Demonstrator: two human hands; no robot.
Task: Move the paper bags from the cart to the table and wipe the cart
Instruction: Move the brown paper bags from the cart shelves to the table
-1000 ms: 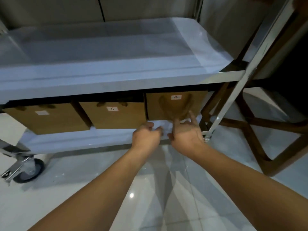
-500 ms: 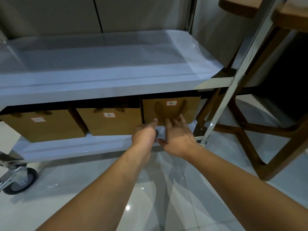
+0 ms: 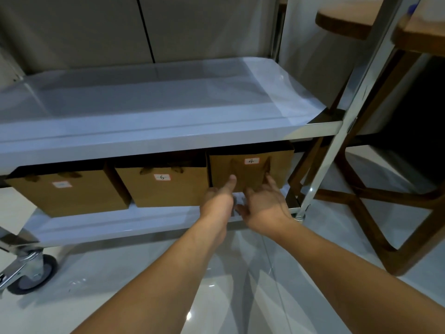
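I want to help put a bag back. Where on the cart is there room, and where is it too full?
The upper shelf is bare across its whole surface. The bottom shelf is crowded: three paper bags stand side by side, leaving only a front strip. Both hands, left hand and right hand, reach toward bag 4.

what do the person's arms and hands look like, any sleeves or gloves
Both forearms are bare right up to the bottom edge of the picture, with no sleeves in view. The left hand and the right hand are bare too: no gloves, and no watch, ring or wristband shows on either.
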